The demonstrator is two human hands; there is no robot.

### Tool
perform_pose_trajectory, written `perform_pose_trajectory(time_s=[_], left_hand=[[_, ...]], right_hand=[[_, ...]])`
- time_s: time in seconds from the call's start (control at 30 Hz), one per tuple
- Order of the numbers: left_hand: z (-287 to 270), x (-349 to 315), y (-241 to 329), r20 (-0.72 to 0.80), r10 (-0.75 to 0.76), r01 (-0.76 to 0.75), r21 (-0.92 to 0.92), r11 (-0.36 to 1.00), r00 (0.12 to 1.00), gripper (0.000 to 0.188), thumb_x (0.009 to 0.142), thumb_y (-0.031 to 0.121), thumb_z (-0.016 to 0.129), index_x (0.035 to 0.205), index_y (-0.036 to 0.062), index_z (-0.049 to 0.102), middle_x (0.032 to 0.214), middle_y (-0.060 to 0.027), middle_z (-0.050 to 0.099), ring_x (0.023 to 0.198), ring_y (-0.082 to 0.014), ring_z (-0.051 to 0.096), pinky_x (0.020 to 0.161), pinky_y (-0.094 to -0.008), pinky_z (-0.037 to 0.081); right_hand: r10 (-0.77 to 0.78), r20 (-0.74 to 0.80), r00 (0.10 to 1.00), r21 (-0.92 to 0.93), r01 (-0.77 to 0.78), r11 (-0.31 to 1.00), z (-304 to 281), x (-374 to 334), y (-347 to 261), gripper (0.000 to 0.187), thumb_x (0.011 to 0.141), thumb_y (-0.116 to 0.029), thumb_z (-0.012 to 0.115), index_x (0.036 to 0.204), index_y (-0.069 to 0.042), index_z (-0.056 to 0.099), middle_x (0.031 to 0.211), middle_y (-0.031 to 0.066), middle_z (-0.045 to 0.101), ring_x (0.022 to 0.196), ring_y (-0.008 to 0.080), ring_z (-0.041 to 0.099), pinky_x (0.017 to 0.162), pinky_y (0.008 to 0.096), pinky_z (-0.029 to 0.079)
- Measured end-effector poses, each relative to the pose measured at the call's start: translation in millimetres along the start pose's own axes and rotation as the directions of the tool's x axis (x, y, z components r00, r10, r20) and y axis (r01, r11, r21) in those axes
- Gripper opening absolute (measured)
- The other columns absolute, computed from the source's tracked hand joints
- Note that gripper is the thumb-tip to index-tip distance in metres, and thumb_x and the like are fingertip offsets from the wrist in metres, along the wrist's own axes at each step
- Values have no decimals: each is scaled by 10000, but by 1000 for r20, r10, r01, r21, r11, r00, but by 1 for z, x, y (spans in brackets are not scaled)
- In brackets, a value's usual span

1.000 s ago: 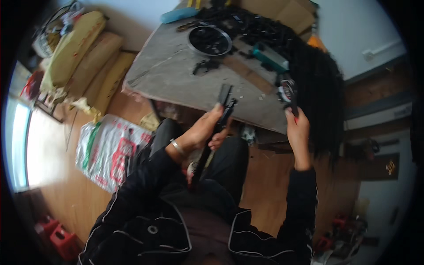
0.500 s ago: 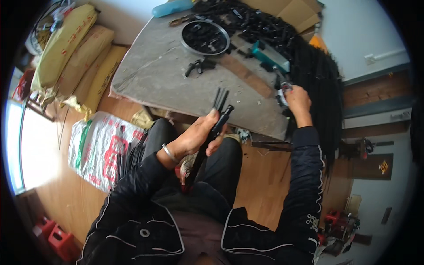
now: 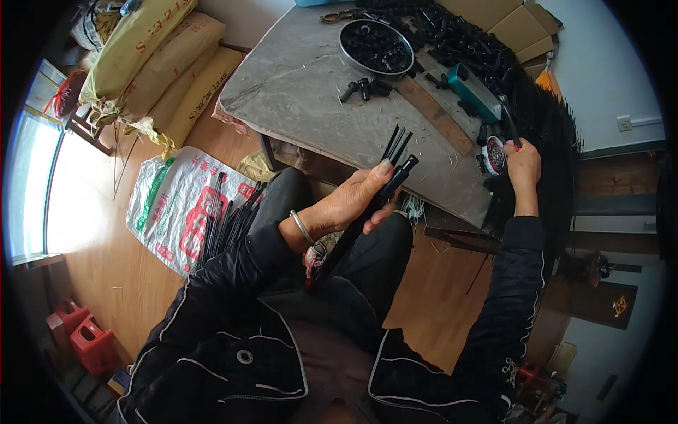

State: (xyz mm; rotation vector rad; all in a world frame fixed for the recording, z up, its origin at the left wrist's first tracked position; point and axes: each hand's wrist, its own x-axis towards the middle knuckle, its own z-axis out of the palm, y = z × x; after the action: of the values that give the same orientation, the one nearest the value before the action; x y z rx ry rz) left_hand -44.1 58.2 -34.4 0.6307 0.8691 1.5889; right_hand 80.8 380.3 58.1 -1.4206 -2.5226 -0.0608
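In my left hand (image 3: 360, 194), closed above my lap, is a bundle of black rods (image 3: 397, 143). Several thin tips stick up past the thumb, and a thicker rod with a stepped, knobbed end (image 3: 404, 169) lies across the fingers. Its lower part runs down toward my lap. At the table's right edge, my right hand (image 3: 524, 169) is closed on a thin, dark, curved tool (image 3: 510, 120) with a red part by the fingers; its exact kind is unclear. Just left of those fingers stands a small round dish (image 3: 494, 155) of tiny reddish and grey bits.
On the grey table (image 3: 282, 78) are a round pan of black parts (image 3: 376, 48), loose black fittings (image 3: 365, 89), a rusty metal strip (image 3: 434, 116) and a teal box (image 3: 473, 94). Black rods (image 3: 558, 141) heap along its right side. Yellow sacks (image 3: 166, 67) and a printed bag (image 3: 187, 212) lie left.
The whole view has shifted, so the table sits further right and higher. My right hand has drawn slightly away from the dish, the curved tool now showing above it. The left hand keeps its grip.
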Motion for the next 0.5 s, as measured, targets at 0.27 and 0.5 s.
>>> perform_pose_trajectory(time_s=[0.27,0.5], left_hand=[[17,-8,6,2,-13,13,2,1000,1000,639,960,648,324,896,43,521,549,-15,460,442,-94,439,412,-233,380],[35,-24,8,-2,65,-64,110,992,998,684,979,614,315,1108,8,604,591,-20,504,474,-82,474,422,-223,385]], right_hand=[[-166,242,956,825,-113,554,-35,-86,-43,164,855,-146,639,955,-25,686,669,-28,545,576,54,489,531,215,402],[-218,214,952,977,-208,49,-8,-218,-102,103,849,-60,687,938,-8,688,949,9,644,629,64,543,533,214,400]])
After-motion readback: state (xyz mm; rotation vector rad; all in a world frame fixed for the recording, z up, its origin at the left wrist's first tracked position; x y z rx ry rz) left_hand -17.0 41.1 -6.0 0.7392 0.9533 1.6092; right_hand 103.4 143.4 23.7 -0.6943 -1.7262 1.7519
